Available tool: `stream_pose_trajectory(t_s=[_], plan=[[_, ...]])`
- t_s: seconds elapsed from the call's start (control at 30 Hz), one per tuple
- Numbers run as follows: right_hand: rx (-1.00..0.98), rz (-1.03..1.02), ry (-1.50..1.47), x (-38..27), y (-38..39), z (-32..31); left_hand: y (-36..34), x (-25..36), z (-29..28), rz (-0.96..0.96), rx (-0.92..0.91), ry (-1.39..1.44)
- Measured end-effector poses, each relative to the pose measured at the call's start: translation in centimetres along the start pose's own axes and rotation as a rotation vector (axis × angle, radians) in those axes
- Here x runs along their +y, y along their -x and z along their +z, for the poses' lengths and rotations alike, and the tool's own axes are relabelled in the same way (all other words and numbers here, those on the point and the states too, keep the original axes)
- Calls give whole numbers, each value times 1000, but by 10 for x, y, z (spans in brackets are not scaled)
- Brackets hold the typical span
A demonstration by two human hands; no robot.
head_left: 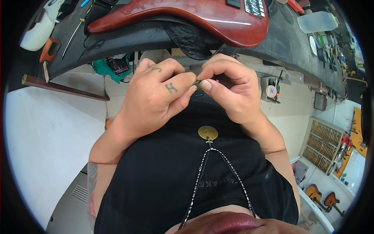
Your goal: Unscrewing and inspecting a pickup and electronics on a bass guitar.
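Observation:
My left hand (pixel 157 91) and my right hand (pixel 233 87) meet in front of my chest, just short of the workbench edge. Both are closed in a pinch, fingertips almost touching, on a small dark piece (pixel 197 83). Most of that piece is hidden by the fingers, so its kind cannot be made out. Beyond the hands, a glossy red electric guitar body (pixel 187 19) lies across the bench. A black crinkled cloth or bag (pixel 189 41) hangs from the bench edge below it.
The dark workbench (pixel 128 37) curves across the far side. On its left are an orange-handled tool (pixel 49 50) and a white bottle (pixel 39 29); on its right, a translucent container (pixel 317 22) and scattered tools. A drawer cabinet (pixel 322 145) stands at right.

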State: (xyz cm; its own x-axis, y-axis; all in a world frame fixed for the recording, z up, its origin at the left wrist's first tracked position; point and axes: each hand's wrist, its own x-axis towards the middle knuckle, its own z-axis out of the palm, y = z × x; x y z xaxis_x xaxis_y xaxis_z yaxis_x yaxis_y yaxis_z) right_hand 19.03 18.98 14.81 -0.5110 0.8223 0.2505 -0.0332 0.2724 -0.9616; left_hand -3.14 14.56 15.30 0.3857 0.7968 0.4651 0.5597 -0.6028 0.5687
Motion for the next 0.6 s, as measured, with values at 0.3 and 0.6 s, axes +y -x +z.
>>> stream_pose_trajectory(t_s=[0.3, 0.6], plan=[[-15, 241, -257, -7, 2, -6, 2, -3, -1, -40, 11, -1], [-32, 181, 96, -9, -2, -5, 0, 1, 3, -108, 23, 52]])
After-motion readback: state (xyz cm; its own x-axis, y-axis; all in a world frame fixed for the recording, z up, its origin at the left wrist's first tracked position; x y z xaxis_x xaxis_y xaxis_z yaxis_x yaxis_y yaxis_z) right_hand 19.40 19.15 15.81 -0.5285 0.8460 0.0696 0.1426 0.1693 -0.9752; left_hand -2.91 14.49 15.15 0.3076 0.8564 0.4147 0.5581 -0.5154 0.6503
